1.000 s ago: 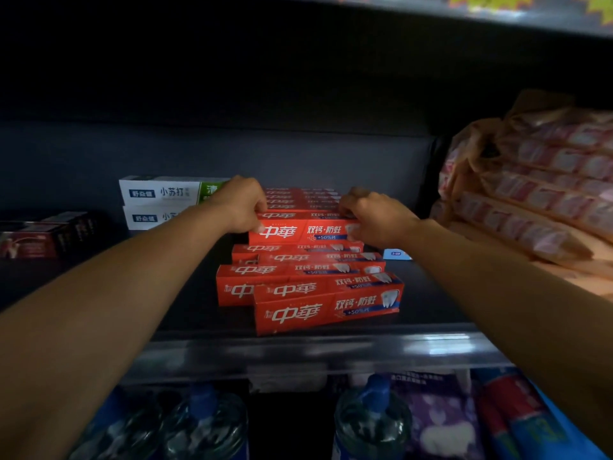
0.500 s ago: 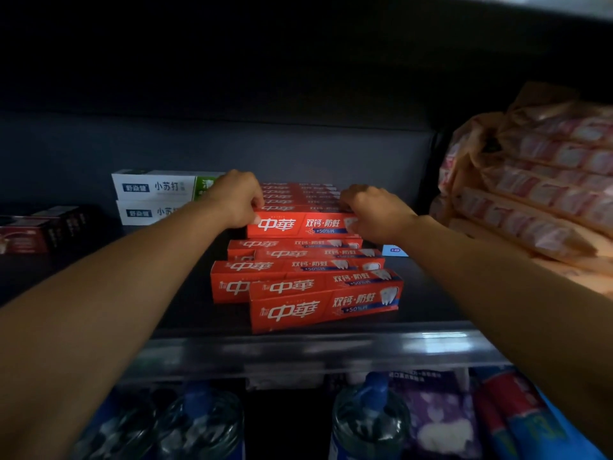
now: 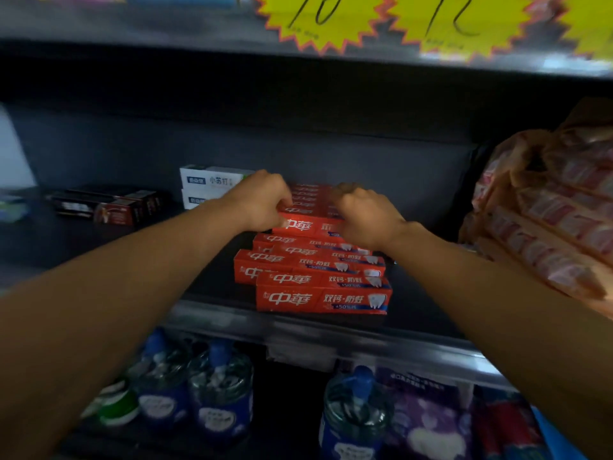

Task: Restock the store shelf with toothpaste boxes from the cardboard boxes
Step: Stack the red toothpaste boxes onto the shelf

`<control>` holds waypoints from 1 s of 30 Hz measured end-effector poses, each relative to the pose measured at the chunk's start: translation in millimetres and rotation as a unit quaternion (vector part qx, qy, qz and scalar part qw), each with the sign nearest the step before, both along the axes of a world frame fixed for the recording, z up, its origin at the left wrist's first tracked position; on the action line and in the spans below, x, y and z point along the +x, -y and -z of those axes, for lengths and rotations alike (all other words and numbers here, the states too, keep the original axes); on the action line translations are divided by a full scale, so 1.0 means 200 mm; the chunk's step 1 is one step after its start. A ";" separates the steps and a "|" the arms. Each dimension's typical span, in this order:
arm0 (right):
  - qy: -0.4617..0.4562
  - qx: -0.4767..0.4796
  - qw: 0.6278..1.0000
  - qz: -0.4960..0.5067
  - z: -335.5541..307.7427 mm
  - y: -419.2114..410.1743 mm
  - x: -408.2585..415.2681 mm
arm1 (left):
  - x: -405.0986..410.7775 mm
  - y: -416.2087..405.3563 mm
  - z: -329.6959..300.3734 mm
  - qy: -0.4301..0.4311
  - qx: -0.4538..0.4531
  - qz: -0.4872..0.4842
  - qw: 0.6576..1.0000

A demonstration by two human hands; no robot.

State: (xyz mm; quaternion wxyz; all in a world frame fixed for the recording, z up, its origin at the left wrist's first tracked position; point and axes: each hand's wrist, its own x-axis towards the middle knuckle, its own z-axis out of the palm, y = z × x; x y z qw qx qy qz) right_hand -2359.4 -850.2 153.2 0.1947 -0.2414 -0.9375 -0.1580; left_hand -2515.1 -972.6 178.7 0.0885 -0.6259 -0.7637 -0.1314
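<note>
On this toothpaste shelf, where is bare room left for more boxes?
Bare shelf floor lies between the dark boxes and the red toothpaste boxes. Another strip separates the red boxes from the bagged packs. The middle, under both hands, is crowded.

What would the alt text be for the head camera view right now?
Two hands, left hand and right hand, grip the top red toothpaste box of a stack at the back of a dark store shelf. More red boxes lie in front, white boxes behind left.
</note>
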 end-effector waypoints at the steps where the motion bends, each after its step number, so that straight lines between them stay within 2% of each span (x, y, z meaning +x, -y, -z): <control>1: 0.002 0.004 1.000 -0.015 -0.01 0.03 0.00 | 0.03 0.05 -0.01 0.001 0.004 -0.004 1.000; 5: 0.015 -0.013 0.997 -0.074 -0.02 0.23 0.00 | 0.11 0.26 -0.04 0.002 0.013 -0.022 1.000; 9: 0.020 -0.010 0.993 -0.117 0.01 0.45 0.01 | 0.13 0.47 -0.01 0.006 -0.021 -0.037 0.999; 15: -0.016 -0.015 0.982 -0.186 0.23 0.73 0.04 | 0.12 0.74 0.17 0.001 -0.050 0.013 0.999; 20: 0.012 -0.064 0.984 -0.164 0.62 0.88 0.12 | 0.08 0.84 0.57 -0.054 -0.133 0.038 0.989; 27: 0.122 -0.195 0.971 -0.068 1.38 1.08 0.24 | 0.11 0.93 1.38 -0.023 -0.263 0.121 0.957; 30: 0.177 -0.255 0.950 -0.039 1.69 1.16 0.25 | 0.12 0.97 1.68 0.038 -0.320 0.144 0.936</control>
